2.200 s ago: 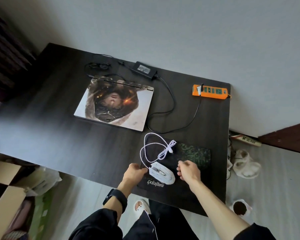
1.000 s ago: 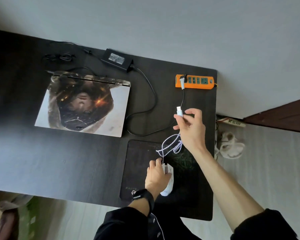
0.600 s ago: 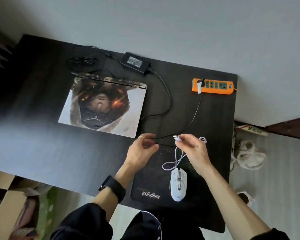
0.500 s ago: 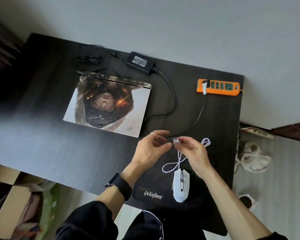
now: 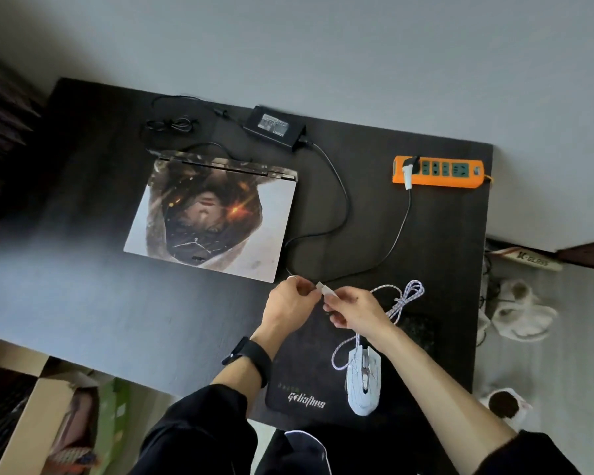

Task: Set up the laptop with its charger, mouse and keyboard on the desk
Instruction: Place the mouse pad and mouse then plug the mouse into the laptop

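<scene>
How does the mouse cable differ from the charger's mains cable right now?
The mouse cable is white and braided; the charger cable is black. The mouse cable's USB plug is unplugged, pinched by the right hand; the charger cable's plug sits in the orange power strip. Both lie partly on the desk.

Light: soft, dim daylight, even across the grey wall (image 5: 323, 46).
Glare: pale sheen on the bench (image 5: 66, 286) at left.
Shadows: faint, diffuse.
Edges: wide-angle bending, corners soft.
</scene>
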`<state>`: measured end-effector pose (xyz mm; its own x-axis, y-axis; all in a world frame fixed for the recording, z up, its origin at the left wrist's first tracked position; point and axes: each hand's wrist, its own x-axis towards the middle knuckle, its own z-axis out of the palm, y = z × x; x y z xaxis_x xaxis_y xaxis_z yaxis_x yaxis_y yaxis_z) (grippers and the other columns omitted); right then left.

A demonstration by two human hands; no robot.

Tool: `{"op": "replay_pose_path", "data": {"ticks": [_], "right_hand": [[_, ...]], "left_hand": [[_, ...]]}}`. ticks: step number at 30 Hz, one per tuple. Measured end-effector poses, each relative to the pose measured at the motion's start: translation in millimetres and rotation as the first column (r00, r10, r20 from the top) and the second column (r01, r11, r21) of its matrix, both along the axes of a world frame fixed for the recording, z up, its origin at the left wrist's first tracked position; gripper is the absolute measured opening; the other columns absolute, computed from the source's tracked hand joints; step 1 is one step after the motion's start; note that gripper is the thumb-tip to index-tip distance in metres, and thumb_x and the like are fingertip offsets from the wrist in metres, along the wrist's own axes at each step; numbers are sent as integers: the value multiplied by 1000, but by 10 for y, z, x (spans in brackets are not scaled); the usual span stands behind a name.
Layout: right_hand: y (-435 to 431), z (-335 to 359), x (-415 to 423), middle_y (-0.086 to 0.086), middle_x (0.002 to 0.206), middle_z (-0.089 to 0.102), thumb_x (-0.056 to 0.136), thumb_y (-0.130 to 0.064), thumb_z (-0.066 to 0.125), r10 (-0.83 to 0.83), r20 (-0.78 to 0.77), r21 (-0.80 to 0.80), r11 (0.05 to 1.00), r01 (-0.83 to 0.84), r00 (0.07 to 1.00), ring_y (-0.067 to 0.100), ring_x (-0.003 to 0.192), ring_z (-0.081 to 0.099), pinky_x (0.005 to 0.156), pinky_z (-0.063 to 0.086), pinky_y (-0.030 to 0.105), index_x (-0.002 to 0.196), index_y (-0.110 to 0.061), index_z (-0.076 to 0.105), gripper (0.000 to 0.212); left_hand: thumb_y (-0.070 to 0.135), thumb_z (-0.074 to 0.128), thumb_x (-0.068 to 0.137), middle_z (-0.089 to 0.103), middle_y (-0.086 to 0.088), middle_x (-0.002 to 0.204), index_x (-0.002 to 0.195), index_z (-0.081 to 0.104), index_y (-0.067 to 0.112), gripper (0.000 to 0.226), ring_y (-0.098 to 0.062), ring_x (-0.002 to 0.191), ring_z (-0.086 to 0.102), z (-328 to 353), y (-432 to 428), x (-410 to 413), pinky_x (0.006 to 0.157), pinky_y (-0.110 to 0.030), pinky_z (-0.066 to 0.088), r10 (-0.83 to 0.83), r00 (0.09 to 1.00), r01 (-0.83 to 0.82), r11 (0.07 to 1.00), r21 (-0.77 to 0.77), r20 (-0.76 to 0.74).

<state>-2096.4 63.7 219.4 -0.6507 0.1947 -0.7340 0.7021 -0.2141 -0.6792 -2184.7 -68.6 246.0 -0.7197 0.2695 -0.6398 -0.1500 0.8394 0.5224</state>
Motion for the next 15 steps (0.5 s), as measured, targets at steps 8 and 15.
{"op": "replay_pose_path", "data": {"ticks": [8,15], "right_hand": [[-93,-376,-729,-6,75,62,94,-29,64,-246,33,5,969,246,969,12,72,56,70,44,25,88,-15,68,16],[268,-339,-1161,0,95,71,99,-33,53,-207,-95,253,941,225,974,19,94,64,81,45,31,106,-12,67,26]], "left_hand": [[30,65,87,36,-6,149,140,44,16,59,-27,139,32,-170,-255,-415,110,-41,36,-172,940,94,961,-259,-296],[51,60,88,6,-8,165,156,16,22,85,-32,152,4,-308,-137,-962,121,-51,17,-315,914,197,896,-398,-256]]}}
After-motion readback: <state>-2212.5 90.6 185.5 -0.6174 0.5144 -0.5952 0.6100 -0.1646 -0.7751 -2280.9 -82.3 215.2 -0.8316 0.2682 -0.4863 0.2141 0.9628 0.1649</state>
